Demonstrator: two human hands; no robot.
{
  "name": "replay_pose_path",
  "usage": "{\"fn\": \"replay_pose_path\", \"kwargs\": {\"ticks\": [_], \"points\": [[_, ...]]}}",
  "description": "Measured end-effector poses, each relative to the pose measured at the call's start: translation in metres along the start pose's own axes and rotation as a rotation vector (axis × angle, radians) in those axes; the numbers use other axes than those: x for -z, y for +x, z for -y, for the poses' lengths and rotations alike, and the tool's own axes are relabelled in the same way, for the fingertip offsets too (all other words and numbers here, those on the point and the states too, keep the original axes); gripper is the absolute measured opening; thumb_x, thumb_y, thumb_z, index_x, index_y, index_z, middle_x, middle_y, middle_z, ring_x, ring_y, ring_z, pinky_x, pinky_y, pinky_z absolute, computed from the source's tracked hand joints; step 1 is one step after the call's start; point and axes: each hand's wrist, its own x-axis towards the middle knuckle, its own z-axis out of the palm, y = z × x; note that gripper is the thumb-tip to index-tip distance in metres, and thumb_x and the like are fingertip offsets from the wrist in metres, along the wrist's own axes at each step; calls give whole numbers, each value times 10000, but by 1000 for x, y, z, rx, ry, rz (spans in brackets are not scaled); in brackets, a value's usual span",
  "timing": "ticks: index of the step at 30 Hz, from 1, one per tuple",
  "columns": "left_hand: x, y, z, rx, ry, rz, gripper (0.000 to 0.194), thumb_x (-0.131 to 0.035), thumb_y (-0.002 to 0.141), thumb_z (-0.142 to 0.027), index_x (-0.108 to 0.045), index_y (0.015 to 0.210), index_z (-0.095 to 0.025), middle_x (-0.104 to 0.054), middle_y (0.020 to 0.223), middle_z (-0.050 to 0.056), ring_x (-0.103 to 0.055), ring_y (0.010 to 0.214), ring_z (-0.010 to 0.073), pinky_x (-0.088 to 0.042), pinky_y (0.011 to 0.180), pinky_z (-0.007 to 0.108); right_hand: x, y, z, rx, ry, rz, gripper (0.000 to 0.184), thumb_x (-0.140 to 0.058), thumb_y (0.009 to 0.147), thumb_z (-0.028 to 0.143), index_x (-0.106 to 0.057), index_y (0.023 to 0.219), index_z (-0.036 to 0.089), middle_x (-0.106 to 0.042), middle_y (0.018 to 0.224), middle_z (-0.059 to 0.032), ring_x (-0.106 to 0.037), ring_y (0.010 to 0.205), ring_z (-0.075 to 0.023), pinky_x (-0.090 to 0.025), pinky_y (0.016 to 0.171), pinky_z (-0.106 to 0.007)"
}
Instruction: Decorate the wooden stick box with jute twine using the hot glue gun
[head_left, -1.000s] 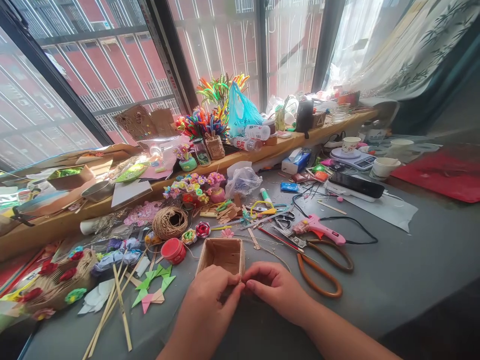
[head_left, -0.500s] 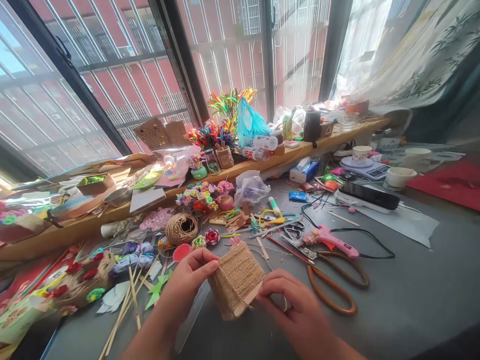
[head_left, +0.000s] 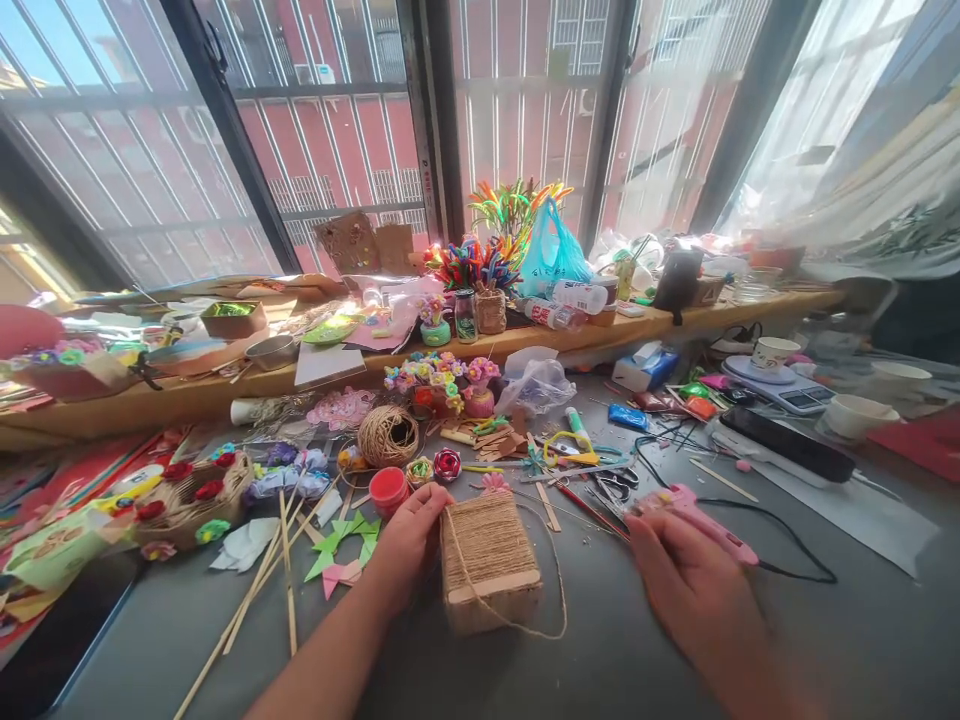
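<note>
A box wrapped in rows of jute twine [head_left: 491, 540] stands on the table, with a bare wooden strip [head_left: 495, 586] across its near edge. My left hand [head_left: 412, 545] pinches the box's far left corner, where the twine begins. From there a loose length of twine [head_left: 564, 600] hangs across the front and loops round the right side. My right hand [head_left: 694, 585] is well right of the box, fingers curled together beside the pink glue gun [head_left: 716, 530]. What those fingers hold, if anything, is hidden. Small scissors [head_left: 616, 485] lie just beyond them.
Beyond the box lie a twine ball [head_left: 388, 433], a red tub [head_left: 388, 490] and paper flowers [head_left: 448, 464]. Wooden sticks [head_left: 289, 580] and a green paper star [head_left: 337, 545] are at left. A phone [head_left: 787, 442] and a scale [head_left: 780, 385] are at right. A crowded ledge [head_left: 585, 345] runs behind.
My right hand has left the box's near right corner and moved right to the glue gun, over where brown-handled scissors showed. The box now sits more level, its twine hanging loose. The view has turned left.
</note>
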Motion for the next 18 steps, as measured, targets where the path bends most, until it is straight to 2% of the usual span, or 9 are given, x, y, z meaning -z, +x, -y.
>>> {"fn": "replay_pose_path", "kwargs": {"ticks": [1, 3, 5, 7, 9, 11, 13, 15, 18], "points": [[1, 1, 2, -8, 1, -7, 438, -823, 821, -587, -637, 797, -192, -634, 707, -37, -568, 636, 123, -453, 620, 218, -4, -2, -2, 24, -6, 32, 511, -556, 1030, 590, -565, 641, 259, -521, 573, 17, -524, 552, -186, -447, 515, -284], [5, 1, 6, -15, 9, -9, 422, -786, 856, -598, -695, 850, -187, -681, 763, -19, -599, 668, 137, -464, 632, 227, -12, -4, -3, 23, -6, 38, 439, -554, 1034, 566, -640, 737, 254, -617, 657, -3, -577, 579, -192, -478, 511, -283], [8, 1, 9, -12, 17, 5, 415, -777, 863, -599, -738, 926, -191, -723, 820, -5, -634, 705, 159, -481, 650, 244, -18, -4, 0, 30, -21, 7, 318, -603, 1015, 528, -740, 1079, 248, -758, 960, -61, -699, 758, -230, -563, 597, -302], [11, 1, 12, -7, 28, 27, 433, -791, 845, -611, -759, 947, -191, -752, 836, 11, -662, 740, 184, -498, 678, 262, -23, -3, 11, 121, -53, 7, 389, -648, 999, 471, -698, 1330, 273, -748, 1245, -96, -738, 1014, -276, -617, 765, -349], [14, 1, 14, -11, 41, 40, 471, -808, 819, -642, -774, 934, -186, -774, 837, 33, -683, 791, 211, -511, 716, 278, -27, 0, 28, 276, -56, 48, 275, -658, 1008, 399, -750, 1244, 294, -761, 1215, -79, -734, 1083, -279, -609, 872, -373], [17, 2, 16, -25, 54, 47, 520, -822, 786, -685, -785, 901, -180, -777, 816, 47, -686, 818, 228, -514, 742, 289, -33, 6, 50, 388, -25, 73, 158, -647, 1023, 346, -783, 988, 275, -763, 979, -54, -738, 926, -251, -602, 795, -361], [19, 3, 19, -41, 72, 56, 560, -825, 761, -725, -786, 830, -171, -757, 765, 47, -660, 774, 218, -499, 730, 290, -44, 13, 70, 422, -8, 111, 214, -662, 1013, 329, -750, 832, 253, -706, 829, -40, -702, 807, -241, -586, 710, -363], [21, 4, 21, -57, 97, 72, 587, -822, 750, -749, -760, 733, -166, -710, 700, 29, -595, 691, 185, -464, 685, 280, -60, 19, 85, 401, -10, 199, 87, -731, 955, 300, -797, 956, 244, -738, 951, -74, -713, 932, -282, -610, 810, -424], [21, 4, 22, -78, 128, 99, 610, -809, 753, -766, -711, 668, -170, -611, 637, -13, -483, 633, 151, -406, 636, 266, -84, 25, 96, 334, 11, 400, 465, -847, 823, 205, -789, 1281, 258, -739, 1289, -130, -668, 1226, -359, -561, 1049, -543]]}}
